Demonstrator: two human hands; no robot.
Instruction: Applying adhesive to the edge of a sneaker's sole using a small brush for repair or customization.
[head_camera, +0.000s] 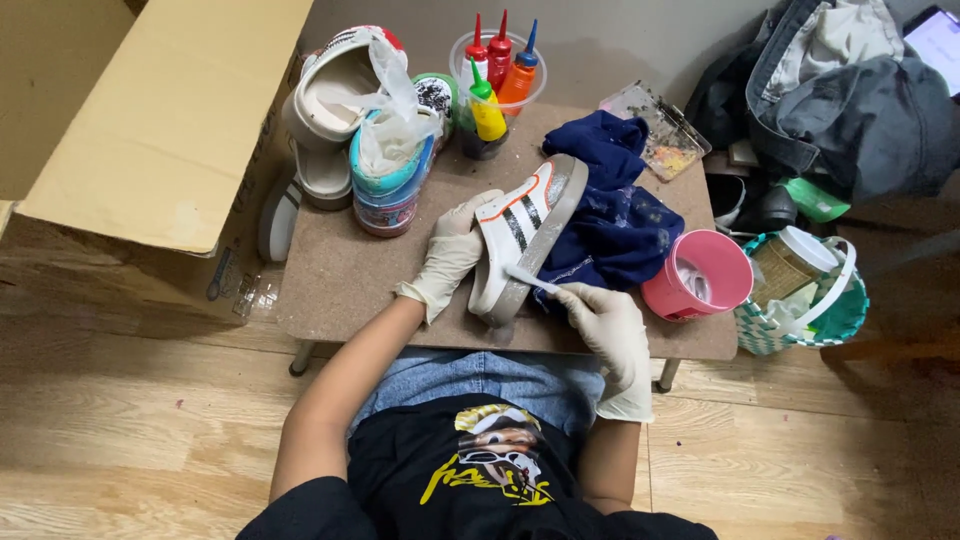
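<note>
White sneaker lies gripped under left hand; right hand pinches brush against its sole.

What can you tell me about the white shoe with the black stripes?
The shoe is a white sneaker with black side stripes and thin orange trim. It lies tilted on its side on the small brown table, its grey, dirty-looking sole facing right, resting against a dark blue cloth. The gloved left hand holds its upper part. The gloved right hand holds a small white brush whose tip touches the sole's edge.
</note>
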